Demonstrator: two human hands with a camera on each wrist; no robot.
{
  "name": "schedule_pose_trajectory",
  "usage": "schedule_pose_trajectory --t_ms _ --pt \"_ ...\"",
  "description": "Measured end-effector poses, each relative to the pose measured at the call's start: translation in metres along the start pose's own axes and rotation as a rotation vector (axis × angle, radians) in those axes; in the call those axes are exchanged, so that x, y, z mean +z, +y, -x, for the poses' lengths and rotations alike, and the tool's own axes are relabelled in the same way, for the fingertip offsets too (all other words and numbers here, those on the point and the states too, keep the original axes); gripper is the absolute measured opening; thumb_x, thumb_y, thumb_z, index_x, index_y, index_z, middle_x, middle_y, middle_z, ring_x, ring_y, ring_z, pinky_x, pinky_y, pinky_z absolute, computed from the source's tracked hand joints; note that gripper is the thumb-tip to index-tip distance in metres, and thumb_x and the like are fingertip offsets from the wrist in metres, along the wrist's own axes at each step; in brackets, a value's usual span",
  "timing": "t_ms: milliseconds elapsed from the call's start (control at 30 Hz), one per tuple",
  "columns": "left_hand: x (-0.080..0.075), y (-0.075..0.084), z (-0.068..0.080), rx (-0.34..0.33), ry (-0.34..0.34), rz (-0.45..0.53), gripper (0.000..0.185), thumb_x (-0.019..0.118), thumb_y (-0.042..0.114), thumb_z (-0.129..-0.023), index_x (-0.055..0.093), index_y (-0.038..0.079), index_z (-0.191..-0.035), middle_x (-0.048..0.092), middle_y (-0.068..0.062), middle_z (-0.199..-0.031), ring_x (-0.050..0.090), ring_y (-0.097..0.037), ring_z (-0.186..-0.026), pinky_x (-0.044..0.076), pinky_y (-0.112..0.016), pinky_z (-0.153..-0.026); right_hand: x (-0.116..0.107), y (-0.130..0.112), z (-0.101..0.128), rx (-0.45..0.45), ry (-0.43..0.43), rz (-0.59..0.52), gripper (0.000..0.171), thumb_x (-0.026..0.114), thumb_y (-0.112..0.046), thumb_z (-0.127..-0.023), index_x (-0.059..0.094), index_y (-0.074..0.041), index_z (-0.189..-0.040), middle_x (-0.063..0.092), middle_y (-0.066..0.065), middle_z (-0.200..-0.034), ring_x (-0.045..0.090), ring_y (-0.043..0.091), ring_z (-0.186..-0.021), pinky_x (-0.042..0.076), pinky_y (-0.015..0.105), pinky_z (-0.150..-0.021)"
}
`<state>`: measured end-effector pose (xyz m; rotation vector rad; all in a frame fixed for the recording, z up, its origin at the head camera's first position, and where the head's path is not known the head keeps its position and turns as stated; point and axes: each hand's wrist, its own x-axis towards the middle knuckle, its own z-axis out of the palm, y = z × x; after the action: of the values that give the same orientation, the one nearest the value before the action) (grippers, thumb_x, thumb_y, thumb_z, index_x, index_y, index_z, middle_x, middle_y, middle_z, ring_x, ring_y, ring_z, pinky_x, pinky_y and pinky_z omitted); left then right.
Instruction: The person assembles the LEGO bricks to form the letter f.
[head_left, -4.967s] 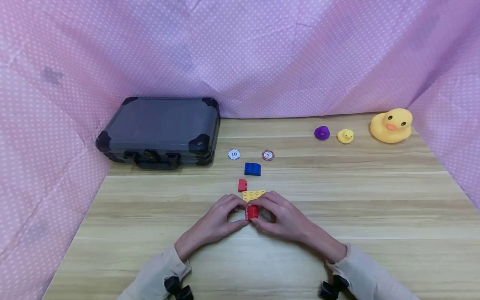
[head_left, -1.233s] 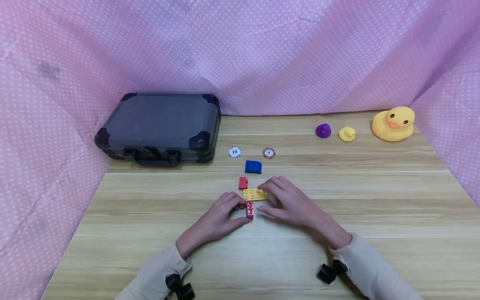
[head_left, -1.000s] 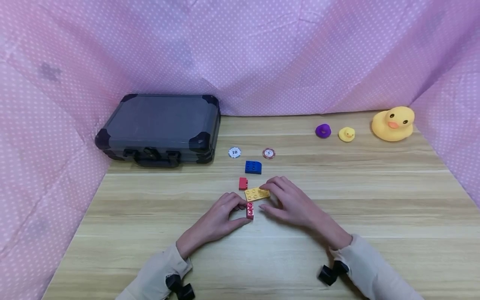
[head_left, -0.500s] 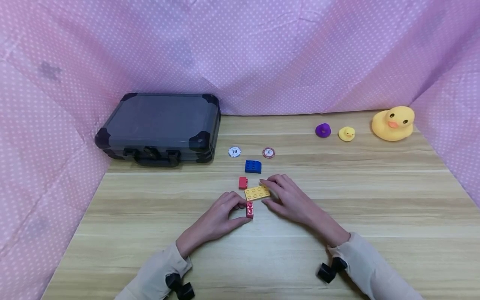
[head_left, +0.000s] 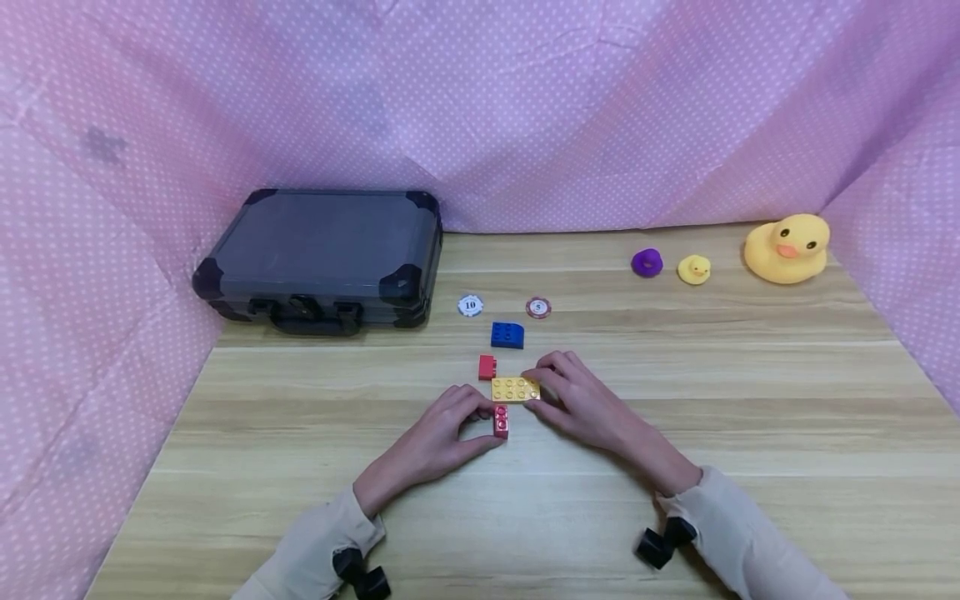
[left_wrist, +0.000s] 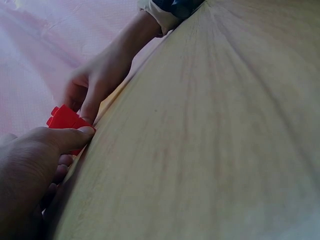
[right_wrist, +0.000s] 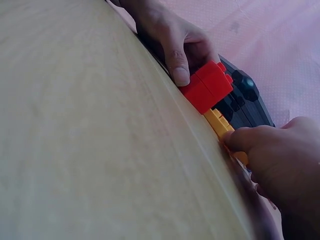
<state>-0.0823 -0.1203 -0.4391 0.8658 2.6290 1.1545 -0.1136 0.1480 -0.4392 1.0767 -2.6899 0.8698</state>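
Observation:
My left hand (head_left: 450, 429) pinches a red brick (head_left: 500, 421) that stands on the wooden table (head_left: 750, 433); the left wrist view shows the same red brick (left_wrist: 65, 120) under my thumb. My right hand (head_left: 577, 400) grips the right end of a flat yellow plate (head_left: 515, 389), held just behind the red brick. In the right wrist view the yellow plate (right_wrist: 220, 125) lies right behind the red brick (right_wrist: 207, 87). A second small red brick (head_left: 487, 367) and a blue brick (head_left: 507, 335) lie further back.
A dark case (head_left: 322, 258) lies at the back left. Two poker chips (head_left: 470, 306) (head_left: 537, 307) sit behind the bricks. A purple ring (head_left: 646, 263), a small duck (head_left: 693, 269) and a big yellow duck (head_left: 787, 248) stand at the back right. Pink dotted cloth walls the table.
My right hand let go of the red brick, reached back and took hold of the yellow plate, turning and sliding it a little. My left hand stayed on the red brick.

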Motion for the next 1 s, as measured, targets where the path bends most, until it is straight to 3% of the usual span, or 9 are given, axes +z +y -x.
schedule_pose_trajectory --t_ms 500,867,1000 --pt "0.002 -0.001 -0.001 0.001 0.002 -0.012 0.028 0.080 0.029 -0.093 0.068 0.020 -0.117 0.060 0.011 -0.110 0.053 -0.010 -0.104 0.050 -0.035 -0.089 -0.007 -0.004 0.009 0.071 0.053 -0.111 0.038 0.078 -0.025 -0.095 0.068 -0.011 -0.130 0.059 0.002 -0.126 0.051 0.017 -0.114 0.052 0.037 -0.088" --pt "0.001 -0.001 -0.001 -0.017 -0.007 -0.007 0.029 0.081 0.027 -0.093 0.068 0.019 -0.118 0.060 0.011 -0.111 0.052 -0.010 -0.104 0.050 -0.034 -0.088 -0.015 -0.015 0.013 0.038 0.075 -0.149 0.040 0.079 -0.020 -0.093 0.067 -0.012 -0.130 0.058 0.001 -0.127 0.050 0.015 -0.113 0.050 0.029 -0.082" --pt "0.002 -0.001 0.000 -0.013 -0.002 -0.009 0.028 0.081 0.027 -0.093 0.068 0.018 -0.116 0.061 0.009 -0.112 0.052 -0.010 -0.105 0.051 -0.035 -0.089 -0.015 -0.020 0.014 0.005 0.077 -0.149 0.041 0.080 -0.020 -0.092 0.067 -0.012 -0.130 0.058 0.000 -0.127 0.050 0.015 -0.115 0.051 0.031 -0.087"
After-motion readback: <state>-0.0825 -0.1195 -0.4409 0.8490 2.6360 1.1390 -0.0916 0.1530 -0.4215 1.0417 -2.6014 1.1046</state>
